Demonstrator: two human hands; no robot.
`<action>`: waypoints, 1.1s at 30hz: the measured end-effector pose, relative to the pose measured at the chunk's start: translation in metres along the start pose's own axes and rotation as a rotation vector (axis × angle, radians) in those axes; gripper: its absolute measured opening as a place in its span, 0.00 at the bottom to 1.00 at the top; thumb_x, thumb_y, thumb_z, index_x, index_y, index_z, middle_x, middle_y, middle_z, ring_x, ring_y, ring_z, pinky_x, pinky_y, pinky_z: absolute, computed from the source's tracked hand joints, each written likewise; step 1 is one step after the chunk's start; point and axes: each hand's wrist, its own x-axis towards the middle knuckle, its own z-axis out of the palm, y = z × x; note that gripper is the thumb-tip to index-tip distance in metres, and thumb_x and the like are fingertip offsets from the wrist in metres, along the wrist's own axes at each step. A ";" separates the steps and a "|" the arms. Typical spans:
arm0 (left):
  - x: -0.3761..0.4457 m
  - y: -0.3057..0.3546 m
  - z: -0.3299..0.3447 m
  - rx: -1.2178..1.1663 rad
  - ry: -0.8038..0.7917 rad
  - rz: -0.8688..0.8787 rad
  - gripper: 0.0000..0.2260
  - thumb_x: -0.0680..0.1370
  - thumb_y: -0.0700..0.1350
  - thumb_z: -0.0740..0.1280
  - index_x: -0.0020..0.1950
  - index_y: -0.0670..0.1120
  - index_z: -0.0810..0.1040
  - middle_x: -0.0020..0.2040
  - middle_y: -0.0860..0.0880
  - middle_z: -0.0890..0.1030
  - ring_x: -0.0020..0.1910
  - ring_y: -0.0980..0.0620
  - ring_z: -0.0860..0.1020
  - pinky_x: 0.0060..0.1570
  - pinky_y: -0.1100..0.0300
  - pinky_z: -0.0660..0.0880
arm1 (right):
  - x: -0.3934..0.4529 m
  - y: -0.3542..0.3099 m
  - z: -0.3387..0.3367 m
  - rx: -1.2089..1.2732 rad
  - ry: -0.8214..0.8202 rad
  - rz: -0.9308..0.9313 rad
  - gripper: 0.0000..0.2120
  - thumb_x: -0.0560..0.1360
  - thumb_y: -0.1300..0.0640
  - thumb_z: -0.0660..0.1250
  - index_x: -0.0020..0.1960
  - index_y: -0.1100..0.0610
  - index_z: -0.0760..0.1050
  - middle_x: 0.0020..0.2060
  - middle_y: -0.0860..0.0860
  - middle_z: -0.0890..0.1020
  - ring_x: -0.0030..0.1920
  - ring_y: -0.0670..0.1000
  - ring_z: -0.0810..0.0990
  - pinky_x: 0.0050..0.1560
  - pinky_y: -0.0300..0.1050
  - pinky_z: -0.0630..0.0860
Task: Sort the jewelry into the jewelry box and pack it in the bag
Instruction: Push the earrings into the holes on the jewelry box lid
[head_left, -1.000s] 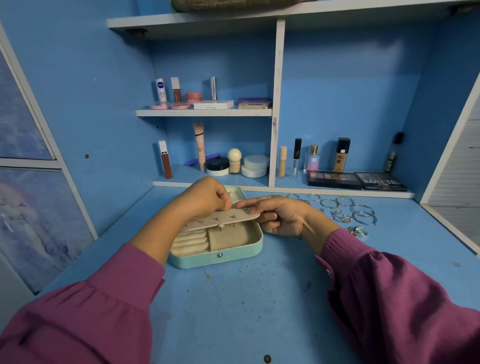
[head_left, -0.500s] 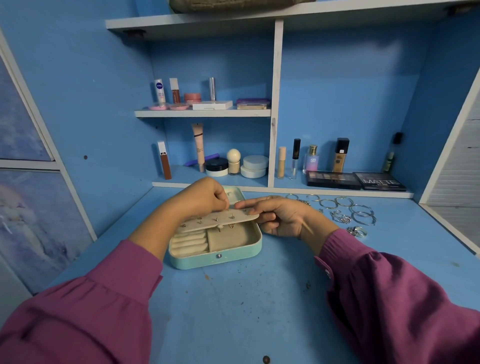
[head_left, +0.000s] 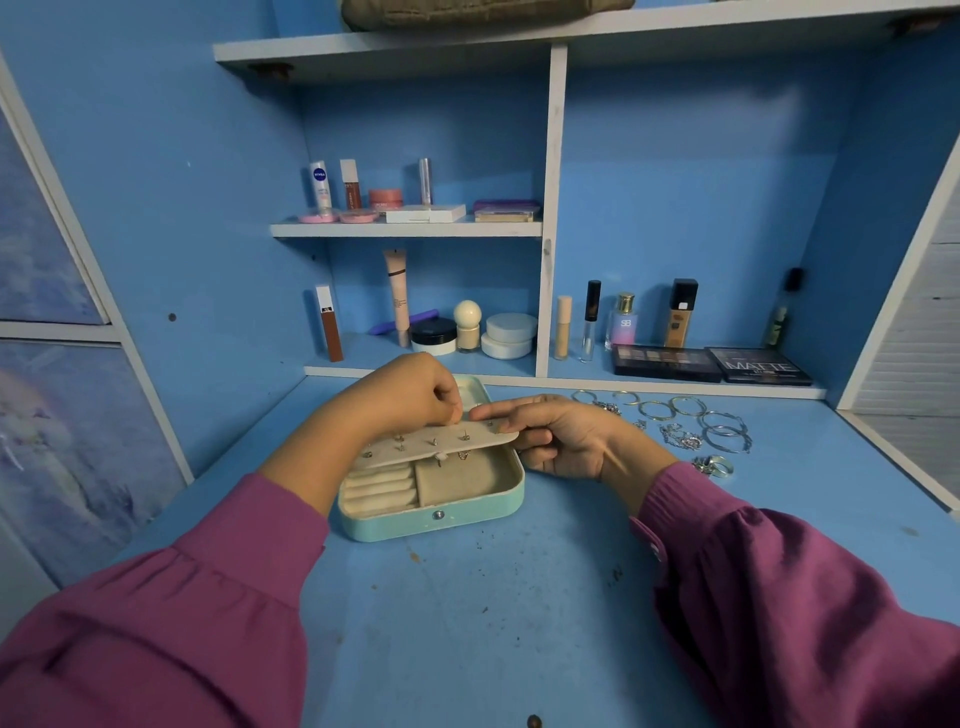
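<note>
Your mint-green jewelry box sits open on the blue counter, just in front of you, its lid mostly hidden behind your hands. Your right hand holds the cream earring panel by its right end, forefinger laid along the top edge and the other fingers curled beneath it, so the panel hangs tilted above the box's tray. Your left hand is bunched at the panel's upper edge, fingertips pinched together; its grip is narrow, but whether it holds an earring or only presses on the panel is too small to tell. Several stud earrings stick out of the panel, their shapes hard to make out. Under the panel you can see the ring rolls on the left of the tray and a plain compartment to their right. The rest of the jewelry lies well to the right of the box near the shelf edge: silver bangles, a tangle of chain, and rings close to your right sleeve. A woven bag rests on the top shelf, cut off by the frame's upper edge. Cosmetics fill the lower shelves, with eyeshadow palettes lying flat.
</note>
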 end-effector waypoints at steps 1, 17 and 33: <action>0.000 0.000 -0.001 -0.004 0.000 -0.002 0.07 0.74 0.39 0.69 0.39 0.51 0.82 0.41 0.53 0.83 0.43 0.54 0.79 0.48 0.56 0.76 | 0.000 0.000 0.000 -0.005 -0.001 -0.003 0.13 0.76 0.71 0.56 0.53 0.63 0.77 0.31 0.49 0.74 0.19 0.41 0.62 0.21 0.30 0.53; 0.007 0.001 -0.001 0.066 -0.090 0.026 0.07 0.74 0.40 0.68 0.40 0.51 0.80 0.42 0.54 0.81 0.44 0.54 0.78 0.45 0.61 0.74 | 0.001 0.002 -0.001 -0.024 0.010 -0.028 0.13 0.75 0.72 0.57 0.54 0.64 0.78 0.30 0.49 0.75 0.19 0.41 0.61 0.22 0.30 0.52; -0.034 -0.078 -0.010 -0.643 0.272 -0.117 0.16 0.78 0.28 0.58 0.49 0.46 0.80 0.42 0.50 0.83 0.34 0.66 0.75 0.34 0.72 0.67 | 0.002 -0.005 0.004 -0.001 0.074 -0.143 0.21 0.73 0.68 0.48 0.60 0.59 0.72 0.46 0.62 0.83 0.21 0.45 0.59 0.21 0.35 0.57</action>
